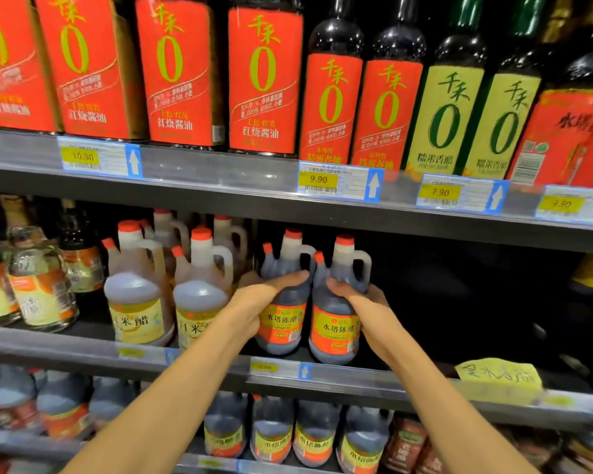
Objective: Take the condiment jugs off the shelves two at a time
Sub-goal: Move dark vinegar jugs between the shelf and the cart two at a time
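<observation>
Landmark: the middle shelf, a grey metal ledge with small price tags on its front edge
Left jug: a dark plastic jug with a red cap, a side handle and a small red-capped spout, stood on the middle shelf near its centre; the orange and yellow label is read as 水塔陈醋
Right jug: of the same kind and label, stood just beside the left jug on the middle shelf, the two nearly touching
Left hand: wrapped round the shoulder of the left jug, the thumb laid across its front
Right hand: clamped round the shoulder of the right jug, fingers curled over its front below the handle
Pale jugs: paler jugs with red caps are seen on the middle shelf to the left of the held pair; 米醋 can be made out on their yellow labels
Upper shelf bottles: above the middle shelf, red labels are marked 千禾 and a large 0, with 红烧酱油 beneath; further right, yellow labels carry 千禾, 0 and 糯米香醋
Price tags: 10.90, 9.90 and 7.90 are printed on yellow patches above the middle shelf
Yellow note: handwritten, stuck at the right end of the middle shelf; the writing cannot be read
Lower jugs: more dark jugs with yellow and orange labels are lined up below the middle shelf
</observation>
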{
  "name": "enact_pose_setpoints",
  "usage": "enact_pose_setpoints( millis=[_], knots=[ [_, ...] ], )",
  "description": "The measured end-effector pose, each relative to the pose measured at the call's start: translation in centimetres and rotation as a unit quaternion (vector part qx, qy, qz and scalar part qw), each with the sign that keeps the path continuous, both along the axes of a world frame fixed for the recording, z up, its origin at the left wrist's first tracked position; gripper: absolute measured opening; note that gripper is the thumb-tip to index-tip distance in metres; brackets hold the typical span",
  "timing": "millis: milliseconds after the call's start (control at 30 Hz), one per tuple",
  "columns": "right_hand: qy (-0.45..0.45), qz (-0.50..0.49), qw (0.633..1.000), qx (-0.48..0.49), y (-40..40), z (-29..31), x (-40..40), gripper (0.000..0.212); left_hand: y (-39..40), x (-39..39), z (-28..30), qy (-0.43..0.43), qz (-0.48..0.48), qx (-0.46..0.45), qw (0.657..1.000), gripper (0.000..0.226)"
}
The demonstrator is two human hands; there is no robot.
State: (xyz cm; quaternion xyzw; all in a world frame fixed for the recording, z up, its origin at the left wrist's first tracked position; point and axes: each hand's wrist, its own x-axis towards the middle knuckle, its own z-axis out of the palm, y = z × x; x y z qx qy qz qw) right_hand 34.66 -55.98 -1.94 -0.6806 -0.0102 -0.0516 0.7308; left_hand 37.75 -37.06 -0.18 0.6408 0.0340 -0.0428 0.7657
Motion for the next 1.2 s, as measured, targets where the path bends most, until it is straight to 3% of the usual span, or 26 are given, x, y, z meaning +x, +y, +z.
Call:
enact_pose_setpoints(
  millis=[100,167,300,367,433,533,767,867,1067,1100,1200],
  knots=[
    [-0.008,-0.001,1.000,0.004,0.1,-0.7,0.4,0.058,0.4,0.2,-0.5,-0.023,0.000,0.014,1.000,0.040],
    [-0.015,-0.005,1.000,0.009,0.5,-0.8,0.5,0.067,0.6,0.4,-0.9,-0.038,-0.004,0.022,0.999,0.049],
    [-0.010,0.000,0.999,0.038,0.8,-0.9,0.7,0.049,0.7,0.0,-1.6,-0.074,0.015,0.046,0.996,0.097],
    [0.005,-0.004,0.998,0.058,0.6,-1.1,0.4,0.070,0.6,-0.6,-1.9,-0.079,0.030,0.062,0.994,0.116],
    [0.026,-0.002,0.997,0.068,0.1,-1.8,-0.1,0.088,0.7,-1.0,-2.4,-0.062,0.035,0.078,0.994,0.106],
    [0.047,-0.002,0.998,0.050,-0.7,-2.5,-1.2,0.071,1.7,-1.0,-3.7,-0.037,0.013,0.105,0.994,0.083],
    [0.048,0.004,0.999,-0.007,-0.1,-2.3,-1.7,0.092,2.4,-0.9,-4.3,-0.046,-0.026,0.109,0.993,0.081],
    [0.042,-0.012,0.999,-0.005,-0.1,-2.7,-1.2,0.086,2.0,-0.8,-4.6,-0.063,-0.011,0.087,0.994,0.058],
    [0.043,-0.037,0.998,0.016,0.0,-2.9,0.9,0.108,1.2,0.3,-4.5,-0.061,0.005,0.042,0.997,0.068],
    [0.050,-0.042,0.998,0.011,-0.1,-2.9,1.4,0.102,1.0,0.6,-4.5,-0.056,0.014,0.039,0.998,0.069],
    [0.051,-0.038,0.998,-0.002,-0.1,-2.8,2.8,0.057,0.4,1.5,-4.3,-0.062,0.032,0.041,0.997,0.069]
  ],
)
